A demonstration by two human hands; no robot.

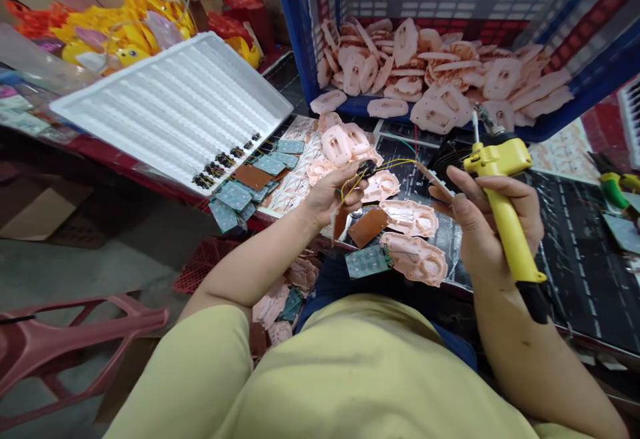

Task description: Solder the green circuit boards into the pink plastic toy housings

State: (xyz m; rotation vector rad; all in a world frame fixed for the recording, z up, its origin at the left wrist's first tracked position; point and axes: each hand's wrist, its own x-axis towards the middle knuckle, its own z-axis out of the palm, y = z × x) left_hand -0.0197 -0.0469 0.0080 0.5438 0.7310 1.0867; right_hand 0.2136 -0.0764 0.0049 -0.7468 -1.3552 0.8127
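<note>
My left hand (333,192) is closed, its fingers pinching a small black part (367,169) with yellow wires (395,162). The wires reach across to a circuit board (434,181) held between the thumb and fingers of my right hand (493,226). That same hand also grips a yellow soldering gun (511,229), its metal tip pointing up and away from me. Below my hands lie pink plastic shells (414,258), a brown board (369,227) and a green circuit board (367,262) with wires near the table's front edge.
A blue crate (300,46) full of pink shells (405,42) lies open toward me at the back. To the left sits a white ribbed tray (165,99) with black parts, their boards (233,196) hanging over the edge. Green-handled pliers (615,189) lie far right.
</note>
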